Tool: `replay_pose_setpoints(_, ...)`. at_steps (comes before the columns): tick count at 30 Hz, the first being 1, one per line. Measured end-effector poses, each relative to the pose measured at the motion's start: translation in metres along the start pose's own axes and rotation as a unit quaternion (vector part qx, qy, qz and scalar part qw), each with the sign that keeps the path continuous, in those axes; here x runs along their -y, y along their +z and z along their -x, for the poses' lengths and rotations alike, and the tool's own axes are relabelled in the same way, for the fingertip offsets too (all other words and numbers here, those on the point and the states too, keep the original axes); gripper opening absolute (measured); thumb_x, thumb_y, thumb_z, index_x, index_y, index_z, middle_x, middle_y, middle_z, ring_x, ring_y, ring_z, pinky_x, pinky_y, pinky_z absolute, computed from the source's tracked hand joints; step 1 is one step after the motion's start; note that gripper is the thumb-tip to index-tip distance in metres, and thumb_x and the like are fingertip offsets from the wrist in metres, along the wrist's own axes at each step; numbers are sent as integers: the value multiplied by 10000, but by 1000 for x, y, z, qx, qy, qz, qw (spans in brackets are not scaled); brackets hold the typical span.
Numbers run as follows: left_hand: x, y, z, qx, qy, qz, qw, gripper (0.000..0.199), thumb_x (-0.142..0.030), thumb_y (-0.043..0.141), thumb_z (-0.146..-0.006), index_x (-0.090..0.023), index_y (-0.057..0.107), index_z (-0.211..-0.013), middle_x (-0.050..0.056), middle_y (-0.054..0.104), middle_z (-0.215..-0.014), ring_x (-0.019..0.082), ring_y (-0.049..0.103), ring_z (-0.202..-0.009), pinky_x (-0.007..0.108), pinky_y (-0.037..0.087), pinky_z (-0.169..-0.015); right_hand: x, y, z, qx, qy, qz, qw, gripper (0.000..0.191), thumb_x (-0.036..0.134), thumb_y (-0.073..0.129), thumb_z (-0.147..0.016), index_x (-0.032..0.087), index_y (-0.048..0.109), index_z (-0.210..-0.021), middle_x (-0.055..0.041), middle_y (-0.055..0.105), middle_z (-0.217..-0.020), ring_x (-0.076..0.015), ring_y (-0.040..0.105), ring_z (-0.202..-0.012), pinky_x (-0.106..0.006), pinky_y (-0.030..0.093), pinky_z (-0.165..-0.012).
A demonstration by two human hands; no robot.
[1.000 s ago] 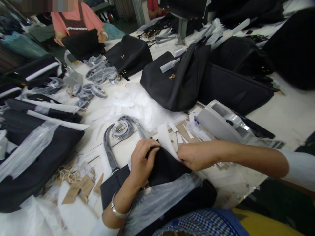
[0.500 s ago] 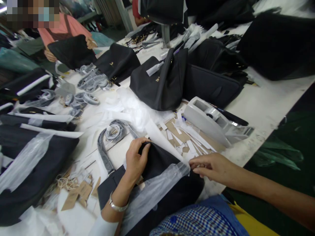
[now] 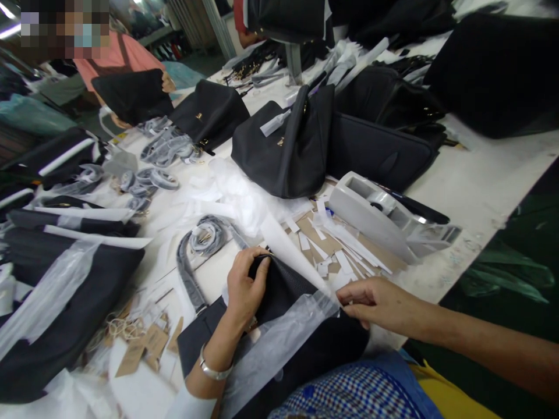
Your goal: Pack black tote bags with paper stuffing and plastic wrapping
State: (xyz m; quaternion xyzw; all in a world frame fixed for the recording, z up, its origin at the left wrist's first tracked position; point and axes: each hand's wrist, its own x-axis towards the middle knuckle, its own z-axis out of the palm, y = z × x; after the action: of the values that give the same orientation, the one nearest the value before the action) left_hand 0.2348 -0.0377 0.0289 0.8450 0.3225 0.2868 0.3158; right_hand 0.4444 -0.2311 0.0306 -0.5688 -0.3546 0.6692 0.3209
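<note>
A black handbag [image 3: 318, 343] lies slantwise in front of me at the table's near edge. A strip of clear plastic film [image 3: 279, 331] and a white strip [image 3: 301, 256] run along its opening. My left hand [image 3: 248, 285] is closed on the bag's upper edge, thumb on top. At the opening's right end, my right hand [image 3: 375, 299] pinches the bag's edge beside the film's end; its fingertips are partly hidden. The bag's wrapped handle [image 3: 187, 267] arches away from me, with a coiled, plastic-wrapped strap [image 3: 206, 234] beside it.
A grey tape dispenser [image 3: 375, 215] stands beyond my right hand, near cut white paper strips [image 3: 345, 256]. More black bags [image 3: 279, 151] lie farther back and at left. Brown tags [image 3: 140, 349] lie left of my bag. Across the table, a person in pink [image 3: 126, 52] handles a black bag.
The view has shifted slightly, so most things sit a little farther right. My hands keep nearly the same grip. The person across has lowered one hand along their bag.
</note>
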Motion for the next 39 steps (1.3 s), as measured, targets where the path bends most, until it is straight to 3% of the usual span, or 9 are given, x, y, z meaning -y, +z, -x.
replay_pose_setpoints(6,2,-4,-4,39,26,2,999,132,-217,533,-943,-214,651,-1004,51,663,-1016,197,599,-1002,354,460,-920,-2,11,-2,-67,-34,88,993,299,418,532,-885,187,721,-862,-18,656,-703,-160,570,-626,-244,420,-546)
replay_pose_setpoints(10,1,0,-4,30,15,-11,999,129,-203,525,-951,-218,651,-972,43,662,-988,190,596,-989,348,456,-909,11,-5,1,-13,-75,224,972,255,310,490,-914,197,701,-827,-3,635,-668,-148,555,-613,-245,380,-564)
replay_pose_setpoints(15,3,6,-4,34,-1,2,999,114,-195,535,-947,-218,647,-949,34,667,-973,186,599,-974,347,457,-907,28,-38,5,107,-169,387,900,270,249,443,-957,206,657,-798,-37,671,-781,-179,618,-762,-279,399,-690)
replay_pose_setpoints(18,6,5,-5,37,-3,2,999,114,-195,531,-948,-217,644,-951,33,666,-968,186,600,-972,348,460,-903,31,-41,10,92,-164,435,881,235,246,456,-948,211,643,-809,-47,667,-797,-198,620,-771,-299,403,-696)
replay_pose_setpoints(22,-4,-3,-2,17,16,-50,998,160,-199,531,-940,-226,651,-1043,66,639,-1082,216,579,-1059,393,455,-950,24,-25,16,3,-167,369,914,142,224,526,-888,207,665,-913,-70,669,-904,-222,608,-877,-326,441,-782)
replay_pose_setpoints(25,-28,-10,3,-8,99,-93,991,232,-187,608,-875,-247,661,-1093,86,584,-1204,256,539,-1144,449,430,-1008,13,-13,16,-46,-162,279,946,190,236,516,-904,201,688,-977,-82,675,-962,-225,604,-927,-337,458,-822)
replay_pose_setpoints(28,-55,-7,7,89,181,-99,974,126,-238,659,-849,-247,689,-971,82,592,-1229,285,515,-1188,470,429,-1026,5,-8,13,-63,-155,233,958,242,301,515,-942,210,699,-1071,-76,682,-1000,-222,603,-947,-347,462,-837)
replay_pose_setpoints(31,-72,6,7,173,169,-113,964,178,-371,665,-866,-216,672,-954,101,581,-1293,298,497,-1222,481,431,-1033,1,-7,11,-69,-176,225,956,272,359,520,-965,229,698,-1124,-63,685,-988,-215,595,-956,-351,451,-854)
replay_pose_setpoints(39,-85,23,-2,194,107,-106,969,134,-340,732,-813,-225,666,-798,80,642,-1215,303,534,-1168,565,389,-1046,-8,2,13,-135,-208,192,950,303,373,554,-954,218,697,-1171,-78,695,-1008,-215,606,-966,-348,460,-881)
